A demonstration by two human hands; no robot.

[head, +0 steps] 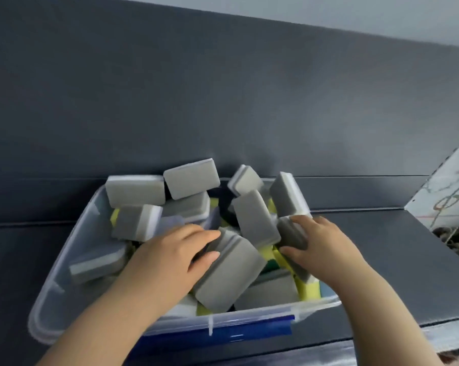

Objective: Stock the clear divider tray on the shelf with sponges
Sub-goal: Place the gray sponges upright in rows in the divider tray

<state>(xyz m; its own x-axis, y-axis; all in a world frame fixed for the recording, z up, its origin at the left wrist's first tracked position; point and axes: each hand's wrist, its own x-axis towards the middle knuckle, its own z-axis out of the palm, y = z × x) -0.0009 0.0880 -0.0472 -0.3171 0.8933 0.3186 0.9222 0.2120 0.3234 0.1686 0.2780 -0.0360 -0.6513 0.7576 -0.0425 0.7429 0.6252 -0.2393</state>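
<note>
Sponges [191, 178] piled in bin [249, 316] | left hand [170, 249], right hand [326, 241] seemingly gripping

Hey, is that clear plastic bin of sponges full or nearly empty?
Full: grey rectangular sponges heap above the rim of the clear plastic bin, with yellow sponges beneath.

This is looking like a shop or stockroom: a clear bin [64, 249] at 6 o'clock is brimming with alike grey sponges [191, 178], sitting on a dark shelf [381, 247] whose back panel [223, 88] is rising toward 12 o'clock.
</note>
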